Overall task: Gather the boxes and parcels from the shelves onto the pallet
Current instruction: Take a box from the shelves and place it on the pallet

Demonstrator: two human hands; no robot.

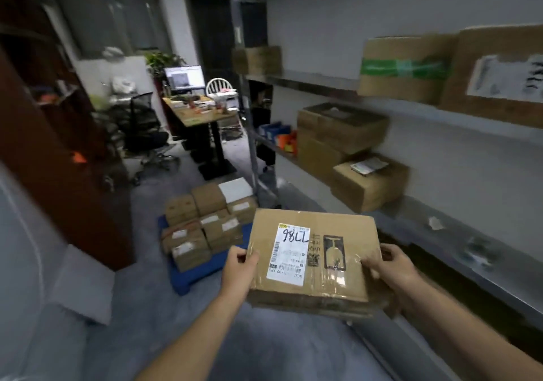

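Both hands, left (pixel 238 269) and right (pixel 390 269), fingers clamped on box (pixel 311 260) edges; risk: slips, or topples the pallet (pixel 202 269) stack (pixel 202 227).

We note a grey floor (pixel 141 298) running beneath and ahead of the hands. To their right stands a pale grey wall (pixel 458 169). Far ahead and left of the hands, a wooden desk (pixel 202 114) carries a lit monitor (pixel 184 77) amid clutter, with a black office chair (pixel 144 133) on its left and a white chair (pixel 219 86) behind. A potted plant (pixel 161 61) rises beside the monitor. A dark brown cabinet (pixel 58 145) occupies the left. Lighting is dim.
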